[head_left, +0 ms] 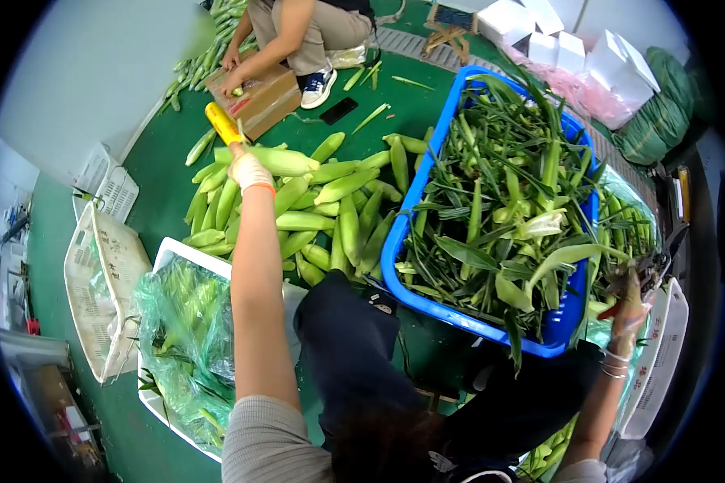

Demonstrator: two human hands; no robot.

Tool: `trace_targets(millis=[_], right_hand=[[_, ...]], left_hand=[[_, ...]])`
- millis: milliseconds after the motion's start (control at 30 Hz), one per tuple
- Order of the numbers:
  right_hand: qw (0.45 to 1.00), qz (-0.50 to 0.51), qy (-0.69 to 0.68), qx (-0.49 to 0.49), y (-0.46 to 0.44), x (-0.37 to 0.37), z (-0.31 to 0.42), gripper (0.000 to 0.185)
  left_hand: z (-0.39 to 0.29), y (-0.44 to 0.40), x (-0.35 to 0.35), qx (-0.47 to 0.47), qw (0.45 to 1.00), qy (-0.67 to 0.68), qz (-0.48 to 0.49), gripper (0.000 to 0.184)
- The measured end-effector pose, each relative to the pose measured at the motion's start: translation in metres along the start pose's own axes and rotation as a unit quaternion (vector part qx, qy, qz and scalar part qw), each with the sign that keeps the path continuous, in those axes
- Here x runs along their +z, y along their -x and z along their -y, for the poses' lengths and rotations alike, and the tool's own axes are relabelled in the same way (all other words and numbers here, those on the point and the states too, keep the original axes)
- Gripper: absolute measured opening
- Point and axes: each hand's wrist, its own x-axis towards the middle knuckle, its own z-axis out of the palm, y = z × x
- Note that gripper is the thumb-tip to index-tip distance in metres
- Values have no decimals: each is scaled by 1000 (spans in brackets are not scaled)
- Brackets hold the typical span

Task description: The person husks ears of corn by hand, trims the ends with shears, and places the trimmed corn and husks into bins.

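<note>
Corn ears in green husks [349, 229] lie in a loose pile on the green floor [52, 241], in front of the person's knees. Over the upper left of the pile reaches the left hand [251, 171], in a pale glove with an orange edge at the wrist. It touches one light-green ear [286, 162] at the pile's top; its fingers are mostly hidden, so whether they grip the ear cannot be told. Just beyond the fingertips is a yellow cylinder [221, 122].

The right hand [630, 312], with pale bands round its wrist, is well apart on the other side, its fingers bent around a dark tool with red-orange handles [608, 312]. Between the two arms stands a blue basket [401, 213], heaped with green leaves and husks [475, 213], one long pale husk [568, 258] stretching toward the right hand.

Left of the person, green plastic [181, 322] covers more ears in a white box [147, 396], beside a white perforated crate [125, 322]. Ahead, another person crouches, both hands at a cardboard box [274, 95]; a dark flat object [338, 110] lies near that person's shoe [318, 87].
</note>
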Motion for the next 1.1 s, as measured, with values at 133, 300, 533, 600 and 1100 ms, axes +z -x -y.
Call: trace_targets(millis=[133, 300, 533, 600, 1100], right_hand=[[987, 113, 67, 96, 2, 4, -28, 25], [964, 156, 163, 137, 29, 0, -39, 30], [952, -43, 215, 214, 37, -173, -45, 46], [906, -102, 298, 283, 73, -178, 2, 61], [667, -106, 487, 554, 316, -352, -276, 29]], left_hand=[[38, -34, -20, -133, 976, 136, -105, 56], [82, -43, -21, -210, 930, 300, -27, 59], [57, -22, -19, -143, 902, 94, 396, 22], [45, 19, -4, -135, 859, 27, 493, 21], [20, 428, 5, 2, 544, -345, 765, 47]])
